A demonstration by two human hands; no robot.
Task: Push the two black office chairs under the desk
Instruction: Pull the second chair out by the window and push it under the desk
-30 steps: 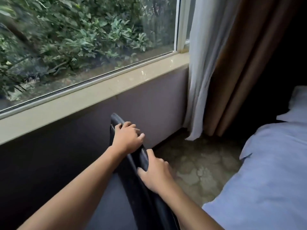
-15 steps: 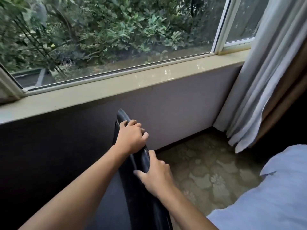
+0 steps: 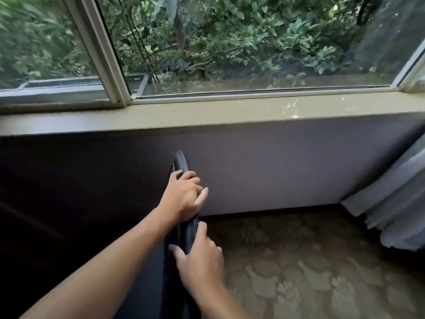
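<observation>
Both hands grip one black chair's backrest (image 3: 182,164) by the wall below the window sill (image 3: 253,111): left hand (image 3: 184,196) fingers clamped on top, right hand (image 3: 200,261) wrapped lower. Chair is mid-move; no desk visible, so next it needs steering toward it.

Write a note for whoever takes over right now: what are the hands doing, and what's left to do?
Left hand: gripping the top edge of the chair back, farther along.
Right hand: gripping the same edge, nearer the body.
Chair: seen edge-on, standing near the wall below the window sill, carpet to its right.
Desk and second chair: not in view.
Done: one chair is in hand.
Left: get this chair under the desk, then do the same with the other one.
</observation>
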